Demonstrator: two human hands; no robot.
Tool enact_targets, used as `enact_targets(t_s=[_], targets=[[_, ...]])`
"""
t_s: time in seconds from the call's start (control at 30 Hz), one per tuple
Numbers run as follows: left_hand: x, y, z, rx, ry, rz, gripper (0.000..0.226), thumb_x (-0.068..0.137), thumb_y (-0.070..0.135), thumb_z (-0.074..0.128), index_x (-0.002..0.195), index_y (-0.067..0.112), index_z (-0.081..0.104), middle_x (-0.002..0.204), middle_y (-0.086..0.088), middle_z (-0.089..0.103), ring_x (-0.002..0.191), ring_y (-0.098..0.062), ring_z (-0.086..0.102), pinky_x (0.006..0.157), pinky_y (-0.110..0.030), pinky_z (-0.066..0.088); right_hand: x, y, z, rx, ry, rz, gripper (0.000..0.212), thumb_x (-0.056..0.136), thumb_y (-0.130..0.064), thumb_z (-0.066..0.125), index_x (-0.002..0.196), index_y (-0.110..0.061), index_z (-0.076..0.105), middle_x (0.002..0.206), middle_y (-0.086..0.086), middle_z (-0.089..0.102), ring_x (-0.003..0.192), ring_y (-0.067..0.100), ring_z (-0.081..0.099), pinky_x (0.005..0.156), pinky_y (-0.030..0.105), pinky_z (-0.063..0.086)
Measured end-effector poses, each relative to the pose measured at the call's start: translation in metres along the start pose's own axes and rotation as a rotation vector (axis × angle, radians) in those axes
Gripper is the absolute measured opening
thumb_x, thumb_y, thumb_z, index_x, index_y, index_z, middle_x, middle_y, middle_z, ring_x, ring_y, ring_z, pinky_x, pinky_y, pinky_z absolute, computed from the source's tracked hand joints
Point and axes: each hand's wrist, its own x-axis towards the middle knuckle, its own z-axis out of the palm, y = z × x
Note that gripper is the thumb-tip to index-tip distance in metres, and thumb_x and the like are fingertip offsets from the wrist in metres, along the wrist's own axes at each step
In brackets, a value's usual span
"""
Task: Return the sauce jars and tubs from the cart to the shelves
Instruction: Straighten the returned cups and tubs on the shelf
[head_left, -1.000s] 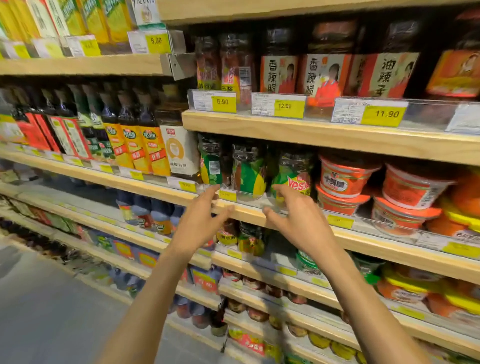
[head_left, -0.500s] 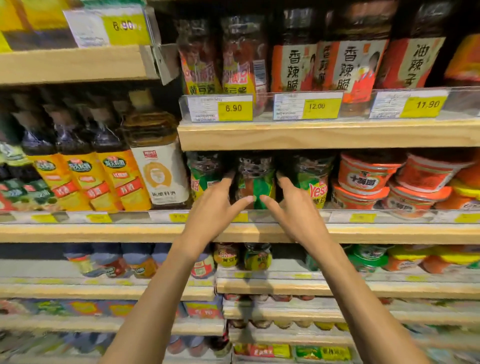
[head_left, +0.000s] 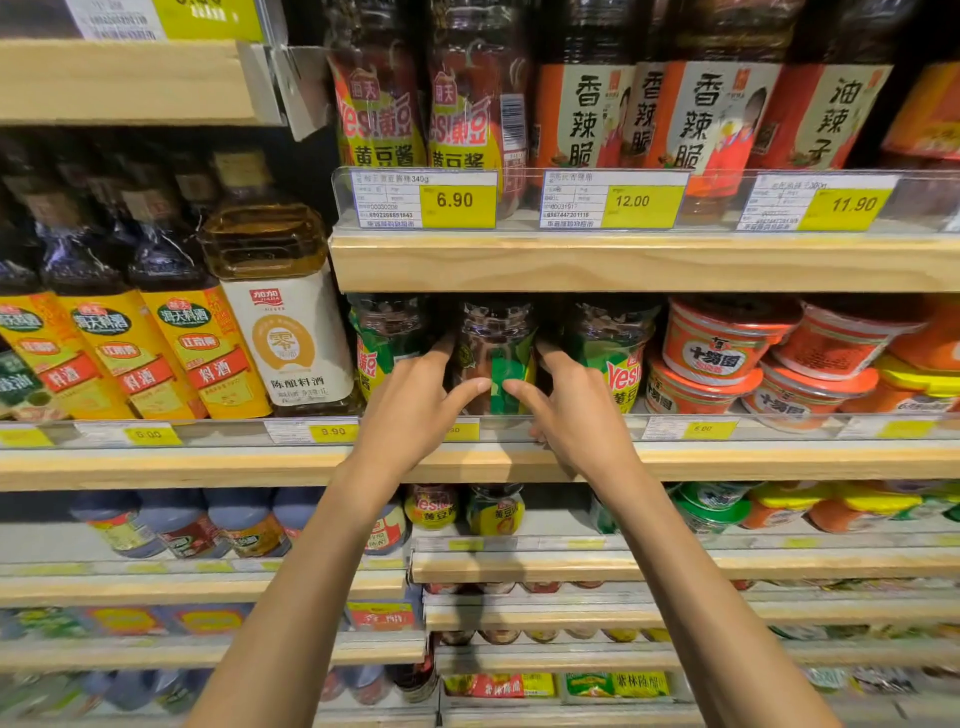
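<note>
Left of frame, middle shelf: a row of dark bottles with yellow and red labels, standing upright. Just beside them to the right, a squarer white-labelled bottle with an amber cap.

Centre, upper shelf: two yellow-labelled jars side by side above the 6.90 price tag.

Centre, middle shelf: three dark-lidded jars with green and yellow labels stand in a row behind the clear price rail. The left jar is partly covered by the left hand. That hand's thumb lies across the front of the middle jar, and its fingers reach into the gap on the jar's left side. The right hand mirrors it, thumb on the front of the label and fingers slid into the gap on the jar's right side. Thumb tips are near each other, not touching. Both hands are curled round the middle jar, which stands upright on the shelf, tucked under the shelf above. How firm the grip is cannot be told. The right jar stands just beyond the right hand.

Right of centre, upper shelf: red-labelled jars above the 12.00 and 11.90 tags.

Right of frame, middle shelf: red tubs stacked two high, just beside the right jar.
</note>
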Motion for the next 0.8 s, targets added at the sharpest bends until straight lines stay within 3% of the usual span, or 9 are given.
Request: enact_targets(t_s=[0.13,0.27,0.4,0.5,0.53,0.6,0.7,0.73,0.8], targets=[[0.0,-0.004,0.0,-0.078,0.018,0.006,0.064,0.093,0.056,0.057,0.139,0.013,0.051,0.058,0.005,0.059,0.06,-0.008,0.058,0.048,-0.029,0.036,-0.002,0.003,-0.001,0.033,-0.002,-0.012,0.051,0.094,-0.046,0.061,0.132,-0.012,0.054,0.076,0.003,0.072,0.066,0.014,0.071,0.071,0.04,0.059],[-0.003,-0.004,-0.004,-0.075,-0.006,0.013,0.069,0.093,0.059,0.054,0.141,0.011,0.05,0.062,0.003,0.063,0.066,-0.009,0.062,0.052,-0.031,0.044,-0.008,0.001,-0.003,0.073,0.003,-0.02,0.06,0.095,-0.046,0.059,0.144,-0.013,0.046,0.072,0.0,0.072,0.064,0.006,0.07,0.074,0.035,0.06],[-0.013,0.003,-0.01,-0.067,0.097,-0.015,0.054,0.096,0.055,0.053,0.131,0.014,0.061,0.059,0.003,0.063,0.059,-0.008,0.058,0.052,-0.031,0.044,-0.012,0.0,-0.01,0.083,0.016,-0.026,0.057,0.096,-0.045,0.059,0.143,-0.014,0.05,0.074,0.0,0.074,0.059,0.004,0.067,0.068,0.033,0.06],[-0.032,0.019,-0.012,-0.11,0.243,0.032,0.034,0.098,0.043,0.055,0.124,0.022,0.065,0.096,0.006,0.07,0.072,-0.008,0.061,0.061,-0.033,0.051,-0.028,0.009,-0.027,0.125,0.128,-0.052,0.045,0.096,-0.045,0.059,0.132,-0.018,0.064,0.104,-0.007,0.076,0.063,0.003,0.068,0.068,0.033,0.059],[-0.038,0.027,-0.011,-0.164,0.255,0.061,0.029,0.098,0.039,0.057,0.121,0.024,0.066,0.102,0.01,0.068,0.074,-0.007,0.061,0.064,-0.034,0.054,-0.034,0.015,-0.034,0.145,0.187,-0.044,0.04,0.097,-0.045,0.059,0.125,-0.019,0.069,0.105,-0.01,0.075,0.063,0.002,0.067,0.067,0.033,0.058],[-0.044,0.042,-0.002,-0.276,0.202,0.105,0.026,0.097,0.036,0.06,0.12,0.026,0.065,0.104,0.014,0.067,0.078,-0.005,0.061,0.068,-0.036,0.055,-0.045,0.029,-0.047,0.136,0.318,-0.015,0.034,0.098,-0.045,0.056,0.11,-0.019,0.075,0.09,-0.012,0.074,0.06,0.004,0.064,0.06,0.033,0.054],[-0.037,0.062,0.015,-0.337,0.055,0.136,0.04,0.096,0.041,0.06,0.134,0.028,0.056,0.118,0.012,0.068,0.084,-0.004,0.065,0.076,-0.034,0.057,-0.051,0.046,-0.061,0.033,0.416,0.024,0.033,0.099,-0.042,0.055,0.102,-0.016,0.075,0.076,-0.012,0.068,0.059,0.002,0.057,0.056,0.017,0.042],[-0.034,0.069,0.021,-0.311,0.034,0.139,0.046,0.096,0.042,0.06,0.139,0.028,0.051,0.123,0.009,0.067,0.085,-0.003,0.065,0.078,-0.032,0.056,-0.05,0.05,-0.062,0.013,0.399,0.034,0.032,0.099,-0.043,0.056,0.107,-0.017,0.073,0.082,-0.009,0.072,0.063,0.004,0.06,0.059,0.017,0.045],[-0.026,0.081,0.03,-0.232,0.006,0.121,0.057,0.095,0.048,0.058,0.146,0.027,0.042,0.124,0.003,0.067,0.088,-0.006,0.065,0.08,-0.031,0.054,-0.046,0.057,-0.061,-0.013,0.335,0.055,0.037,0.097,-0.048,0.057,0.119,-0.02,0.067,0.098,-0.002,0.076,0.073,0.014,0.07,0.067,0.033,0.055]])
